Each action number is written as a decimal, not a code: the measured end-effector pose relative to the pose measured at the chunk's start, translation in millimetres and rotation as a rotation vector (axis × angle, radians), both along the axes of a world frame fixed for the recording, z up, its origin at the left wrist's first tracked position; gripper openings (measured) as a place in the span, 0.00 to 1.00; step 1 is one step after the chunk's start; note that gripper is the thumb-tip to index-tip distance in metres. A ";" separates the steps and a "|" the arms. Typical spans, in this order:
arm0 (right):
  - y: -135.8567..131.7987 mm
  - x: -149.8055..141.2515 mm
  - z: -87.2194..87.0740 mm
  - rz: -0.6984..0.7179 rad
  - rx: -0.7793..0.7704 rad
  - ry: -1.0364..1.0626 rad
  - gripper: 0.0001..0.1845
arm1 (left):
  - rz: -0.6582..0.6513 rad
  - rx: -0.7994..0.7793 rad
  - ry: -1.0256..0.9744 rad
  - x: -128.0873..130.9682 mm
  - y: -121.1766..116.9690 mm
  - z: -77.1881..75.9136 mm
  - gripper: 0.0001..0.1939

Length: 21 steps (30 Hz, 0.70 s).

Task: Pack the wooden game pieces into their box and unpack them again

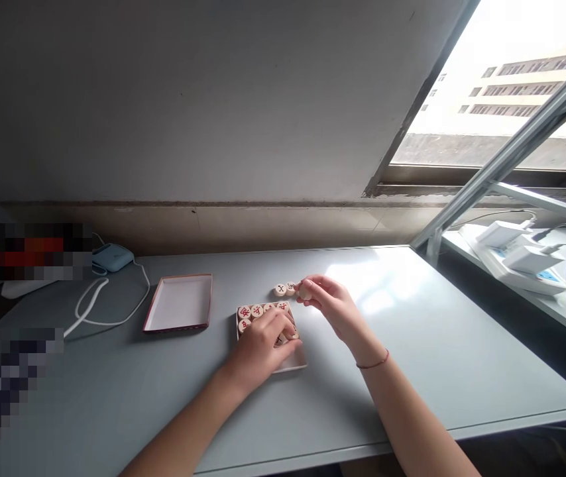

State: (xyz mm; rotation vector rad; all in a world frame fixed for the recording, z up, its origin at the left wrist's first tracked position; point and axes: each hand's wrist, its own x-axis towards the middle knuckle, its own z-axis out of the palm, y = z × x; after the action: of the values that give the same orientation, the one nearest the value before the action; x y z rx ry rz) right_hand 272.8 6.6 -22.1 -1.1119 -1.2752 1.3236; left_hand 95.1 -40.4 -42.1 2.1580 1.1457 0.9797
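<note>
An open, shallow box (297,360) on the desk holds several round wooden Chinese chess pieces (244,312), red characters showing in the back row and a dark one nearer the front. Over the box, my left hand (262,334) is closed, thumb and bent fingers gripping a Chinese chess piece (290,333); the fingers partly hide the rows. My right hand (330,301) pinches another Chinese chess piece (305,292) above the desk, right of the box. Loose pieces (280,289) with dark characters lie just beside its fingertips, behind the box.
The box lid (178,301) lies inside-up on the grey desk (402,371), left of the box. A white cable (114,322) and a light-blue device (113,257) are at the back left. A metal frame (482,189) and plugged-in chargers (526,262) stand at the right.
</note>
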 end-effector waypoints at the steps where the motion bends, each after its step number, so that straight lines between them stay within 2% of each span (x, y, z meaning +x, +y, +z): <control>1: -0.5 -0.1 0.7 0.002 -0.003 -0.012 0.18 | -0.025 0.017 0.039 0.3 -0.1 0.0 0.08; 5: -5.4 -3.6 4.2 0.006 -0.007 -0.082 0.19 | -0.065 0.068 0.225 2.5 -0.7 -0.6 0.07; 13: -11.0 -9.3 4.2 0.042 0.062 -0.134 0.18 | -0.116 0.215 0.466 6.1 0.8 -7.0 0.05; 17: -27.0 -3.2 1.7 0.043 0.182 -0.266 0.14 | -0.076 0.178 0.486 -5.1 3.4 6.6 0.01; 21: -55.4 0.8 -3.5 0.059 0.386 -0.564 0.07 | -0.034 0.094 0.484 -36.3 8.7 22.7 0.16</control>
State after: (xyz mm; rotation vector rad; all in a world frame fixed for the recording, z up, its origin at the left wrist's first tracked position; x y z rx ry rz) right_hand 273.6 -48.9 -25.6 -1.2109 -1.8916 0.7666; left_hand 58.8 -31.7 -19.4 2.5663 1.2873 0.5121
